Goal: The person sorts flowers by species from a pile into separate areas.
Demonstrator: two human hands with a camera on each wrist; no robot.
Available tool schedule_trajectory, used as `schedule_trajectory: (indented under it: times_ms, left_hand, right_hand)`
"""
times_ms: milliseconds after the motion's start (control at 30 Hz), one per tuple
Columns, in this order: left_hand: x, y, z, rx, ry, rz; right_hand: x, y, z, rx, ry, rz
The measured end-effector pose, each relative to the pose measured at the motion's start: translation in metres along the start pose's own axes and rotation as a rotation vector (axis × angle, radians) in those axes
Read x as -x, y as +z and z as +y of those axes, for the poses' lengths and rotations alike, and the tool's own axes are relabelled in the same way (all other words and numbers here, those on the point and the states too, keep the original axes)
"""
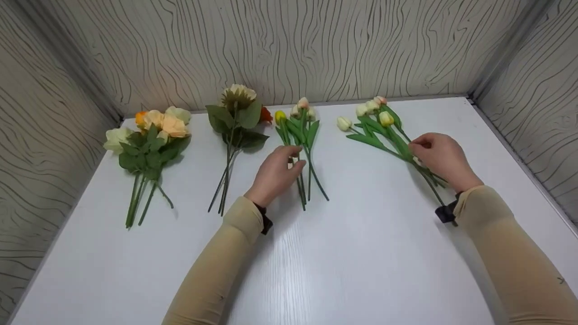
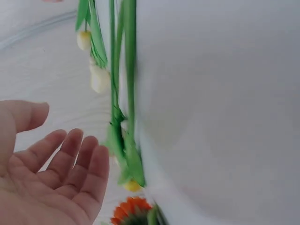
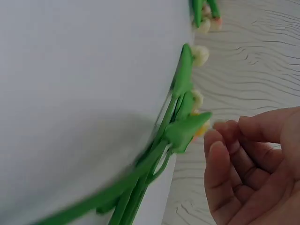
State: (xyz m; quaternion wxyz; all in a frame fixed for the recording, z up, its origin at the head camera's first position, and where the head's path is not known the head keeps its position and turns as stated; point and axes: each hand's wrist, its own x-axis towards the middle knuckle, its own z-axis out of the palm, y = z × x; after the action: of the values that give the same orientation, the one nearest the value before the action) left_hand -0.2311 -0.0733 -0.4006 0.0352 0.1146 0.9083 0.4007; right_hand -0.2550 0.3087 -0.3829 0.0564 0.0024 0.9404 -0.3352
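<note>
My left hand (image 1: 276, 174) hovers over the stems of the middle bunch of tulips (image 1: 312, 134), which has one yellow head and several pale ones. Its fingers are relaxed and hold nothing, as the left wrist view shows with the palm (image 2: 61, 187) beside the green stems (image 2: 131, 70). On the right, my right hand (image 1: 445, 158) is above the stems of another bunch of tulips (image 1: 399, 142) with white, yellow and pink heads. Loosely curled fingers (image 3: 218, 178), thumb near the index finger, stand apart from the leaves (image 3: 185, 131) in the right wrist view, with nothing visible between them.
At the far left lies a bunch of cream, peach and orange flowers (image 1: 169, 125). Beside it are long-stemmed flowers (image 1: 239, 92) with a cream head and a red-orange flower (image 1: 266, 115). All lie on a white table (image 1: 289, 271) against wood-patterned walls (image 1: 289, 49).
</note>
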Motion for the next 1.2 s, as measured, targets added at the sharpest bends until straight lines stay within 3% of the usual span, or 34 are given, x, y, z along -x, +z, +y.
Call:
schedule_trajectory:
  times_ms: [100, 200, 400, 567, 733, 867, 1033, 1200]
  left_hand:
    - [0.006, 0.009, 0.015, -0.058, 0.090, -0.067]
    - [0.012, 0.018, 0.032, -0.125, 0.201, -0.126]
    - [0.024, 0.035, 0.060, -0.231, 0.455, -0.155]
    - [0.028, 0.042, 0.075, -0.269, 0.549, -0.167]
    - [0.027, 0.045, 0.074, -0.231, 0.549, -0.169]
    - [0.025, 0.044, 0.071, -0.164, 0.503, -0.141]
    - [0.023, 0.038, 0.067, -0.003, 0.369, -0.080]
    - [0.021, 0.031, 0.063, 0.210, 0.215, -0.045]
  right_hand:
    - [0.005, -0.005, 0.011, 0.131, 0.007, -0.034]
    - [0.013, -0.007, 0.017, 0.188, 0.038, -0.103]
    - [0.030, -0.009, 0.024, 0.208, 0.080, -0.188]
    - [0.038, -0.008, 0.027, 0.187, 0.087, -0.214]
    - [0.042, -0.010, 0.028, 0.131, 0.109, -0.257]
    - [0.046, -0.014, 0.027, 0.102, 0.100, -0.266]
    - [0.047, -0.014, 0.009, 0.061, 0.038, -0.219]
    - [0.049, 0.005, -0.030, -0.067, -0.042, -0.175]
